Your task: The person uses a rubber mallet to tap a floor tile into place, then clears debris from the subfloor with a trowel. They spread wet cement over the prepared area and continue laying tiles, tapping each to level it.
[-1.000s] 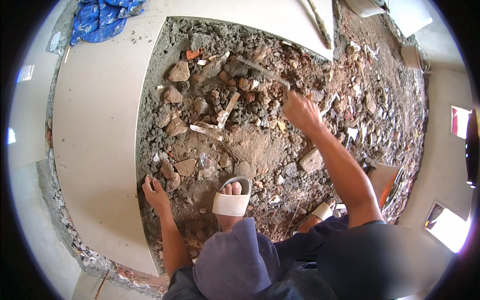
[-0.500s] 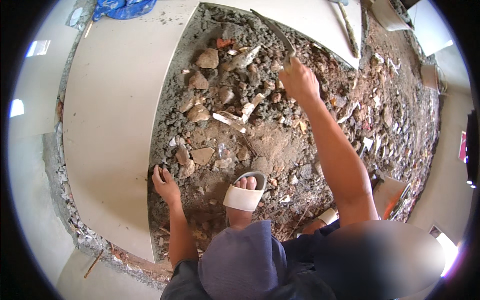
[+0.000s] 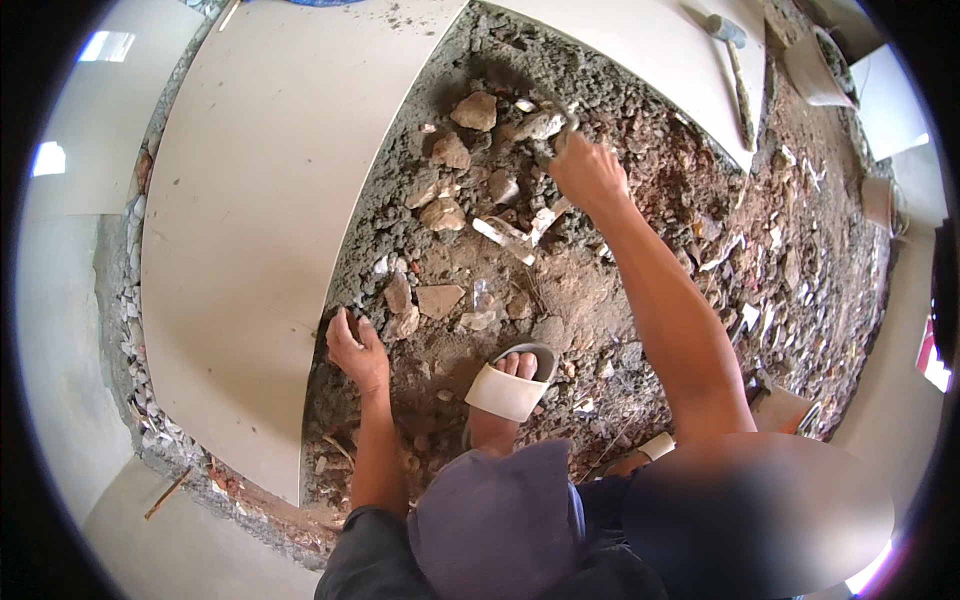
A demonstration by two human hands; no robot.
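My right hand (image 3: 592, 178) is closed round the handle of a hand tool with a thin metal blade. That blade is smeared by motion over the grey mortar and rubble, beside a pale stone (image 3: 541, 125). My left hand (image 3: 357, 350) is low by the edge of a large cream tile (image 3: 235, 250), fingers curled over the dark rubble; what they hold, if anything, is hidden. Between my hands lie several brown stones (image 3: 474, 111), white broken pieces (image 3: 503, 240) and a flat tan shard (image 3: 438, 301).
My sandalled foot (image 3: 510, 385) stands on the rubble. A mallet (image 3: 738, 80) lies on another cream tile (image 3: 640, 45) at the upper right. Buckets (image 3: 815, 70) stand along the right side. A gravel-filled gap (image 3: 133, 330) runs between the left tile and the wall.
The right hand has moved left over the rubble, and its blade, sharp before, is now blurred. My left hand stays by the tile edge. The whole view has shifted.
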